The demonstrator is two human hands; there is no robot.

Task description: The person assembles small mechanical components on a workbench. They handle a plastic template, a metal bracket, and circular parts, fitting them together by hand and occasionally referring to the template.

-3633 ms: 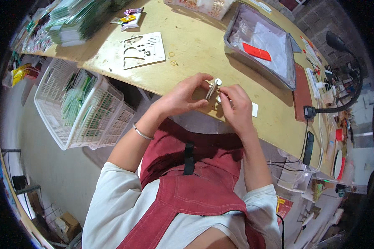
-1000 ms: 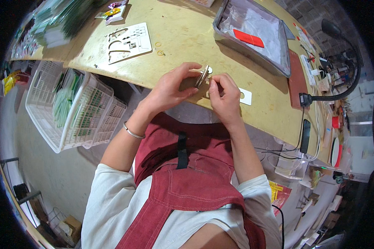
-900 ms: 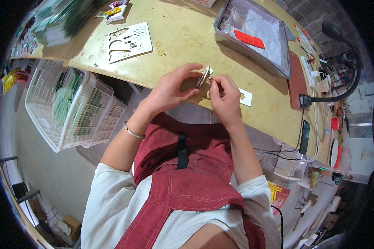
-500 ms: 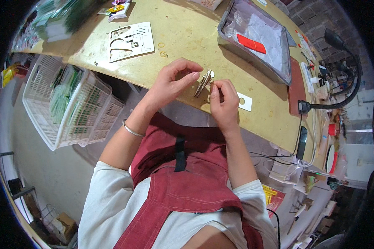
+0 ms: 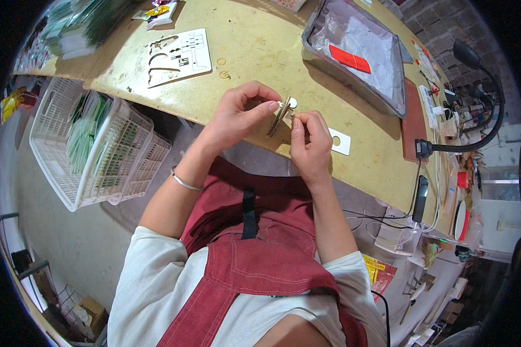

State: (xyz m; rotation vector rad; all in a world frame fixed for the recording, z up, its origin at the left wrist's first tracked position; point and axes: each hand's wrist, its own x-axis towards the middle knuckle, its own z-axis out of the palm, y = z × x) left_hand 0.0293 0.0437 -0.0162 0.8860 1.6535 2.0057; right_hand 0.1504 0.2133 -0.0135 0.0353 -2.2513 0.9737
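**Small layered piece [image 5: 279,120] by the near edge of a yellowish table [image 5: 260,61]**

The thin, brownish piece is seen nearly edge-on, leaning so that its upper end points toward one o'clock. A white disc [image 5: 293,103] shows beside that end; whether the two are joined cannot be told, nor whether the piece touches the tabletop.

At nine o'clock from the piece is the person's left hand [image 5: 246,113], its thumb and forefinger curved toward each other with the tips close by the upper part; it is unclear whether they grip anything. The right hand [image 5: 311,141], at four o'clock, has thumb and forefinger pressed together, pinching the piece at its right side.

Just beyond the right hand, also toward four o'clock, lies a white card [image 5: 342,144] with a round hole. Toward ten o'clock lie two small yellowish rings [image 5: 224,74] and, farther off, a white cut-out sheet [image 5: 198,58]. A grey tray [image 5: 353,91] at two o'clock holds a red packet [image 5: 350,59] on clear wrapping. Around nine o'clock, below the tabletop, stands a white basket [image 5: 55,168] of green-and-white packets [image 5: 88,130].
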